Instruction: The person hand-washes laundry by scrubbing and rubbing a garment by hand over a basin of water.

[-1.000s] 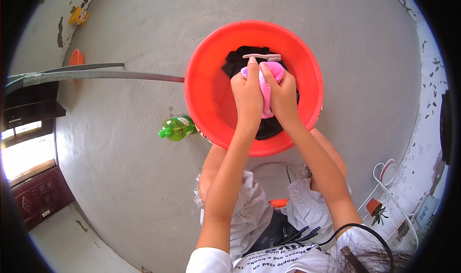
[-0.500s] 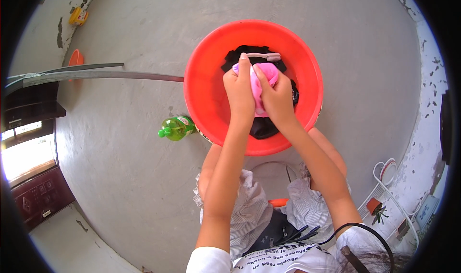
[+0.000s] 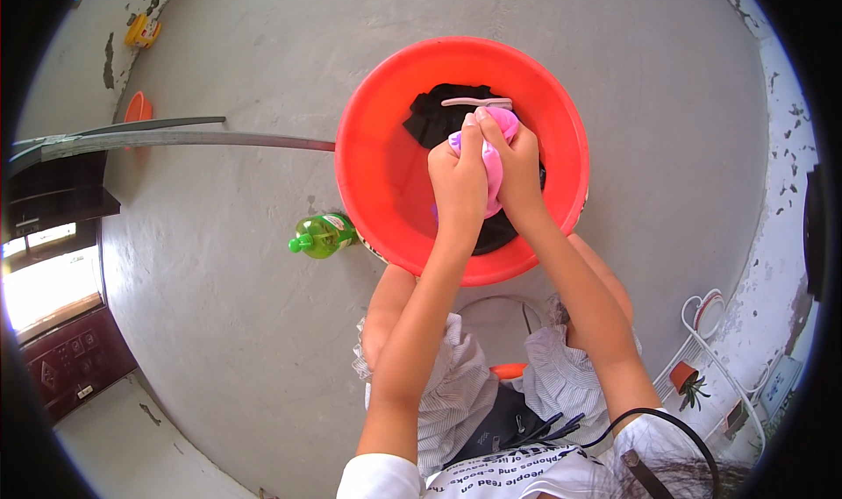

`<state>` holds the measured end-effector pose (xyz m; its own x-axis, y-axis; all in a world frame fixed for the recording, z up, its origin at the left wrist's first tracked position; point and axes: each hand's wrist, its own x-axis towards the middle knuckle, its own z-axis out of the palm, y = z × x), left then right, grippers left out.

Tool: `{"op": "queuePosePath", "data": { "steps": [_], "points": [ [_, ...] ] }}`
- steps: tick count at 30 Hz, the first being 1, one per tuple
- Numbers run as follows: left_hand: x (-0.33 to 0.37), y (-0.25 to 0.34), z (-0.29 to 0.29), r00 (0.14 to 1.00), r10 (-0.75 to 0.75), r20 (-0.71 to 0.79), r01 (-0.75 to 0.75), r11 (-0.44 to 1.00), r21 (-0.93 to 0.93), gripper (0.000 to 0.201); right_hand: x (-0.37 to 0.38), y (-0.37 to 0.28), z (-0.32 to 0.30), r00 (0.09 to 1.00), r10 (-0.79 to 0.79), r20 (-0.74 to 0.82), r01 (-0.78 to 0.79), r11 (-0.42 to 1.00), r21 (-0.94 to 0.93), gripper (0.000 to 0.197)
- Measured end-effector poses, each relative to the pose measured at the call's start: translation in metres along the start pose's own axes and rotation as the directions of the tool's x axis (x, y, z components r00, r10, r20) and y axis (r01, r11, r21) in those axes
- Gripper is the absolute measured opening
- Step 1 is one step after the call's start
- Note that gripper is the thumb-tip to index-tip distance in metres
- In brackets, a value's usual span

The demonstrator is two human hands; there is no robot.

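A big red plastic basin (image 3: 377,157) stands on the grey concrete floor in front of me. Inside it lie dark clothes (image 3: 438,113) in water. Both my hands are over the basin, pressed together on a pink cloth (image 3: 493,161). My left hand (image 3: 458,179) grips its near side. My right hand (image 3: 513,161) grips its far side, fingers curled over the top. A pale strip (image 3: 474,103) lies across the dark clothes just beyond my fingers.
A green bottle (image 3: 320,234) lies on the floor by the basin's left edge. A long grey pole (image 3: 175,138) runs leftward from the basin. An orange object (image 3: 136,107) and a yellow one (image 3: 142,32) sit far left. A white wire rack (image 3: 702,324) stands at right.
My hands have rubbed the pink cloth back and forth, shifting slightly toward me and back. The basin and bottle stayed put.
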<state>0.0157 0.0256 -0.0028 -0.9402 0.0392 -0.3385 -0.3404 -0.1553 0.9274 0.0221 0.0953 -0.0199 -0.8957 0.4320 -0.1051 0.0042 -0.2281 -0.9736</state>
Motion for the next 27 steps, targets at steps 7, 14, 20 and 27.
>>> {"op": "queuePosePath", "data": {
  "steps": [7,14,20,27],
  "points": [
    [0.007,0.009,-0.012,0.996,0.084,-0.017,-0.085,0.996,-0.038,0.036,-0.013,-0.003,0.011,0.997,-0.077,0.009,0.078,0.99,-0.121,0.024],
    [0.009,0.015,-0.011,0.997,0.063,-0.033,-0.065,0.995,-0.07,0.038,-0.017,-0.004,0.011,0.997,-0.065,0.042,0.071,0.985,-0.157,0.023],
    [-0.003,0.001,0.002,1.0,0.026,-0.018,-0.026,0.999,-0.025,0.034,-0.002,0.0,0.0,1.0,0.002,0.008,-0.002,1.0,0.012,0.023],
    [0.0,0.007,-0.003,0.996,0.09,0.017,-0.09,0.996,0.012,0.036,-0.006,-0.002,0.004,1.0,-0.023,-0.017,0.022,0.999,-0.036,0.024]
  ]
}}
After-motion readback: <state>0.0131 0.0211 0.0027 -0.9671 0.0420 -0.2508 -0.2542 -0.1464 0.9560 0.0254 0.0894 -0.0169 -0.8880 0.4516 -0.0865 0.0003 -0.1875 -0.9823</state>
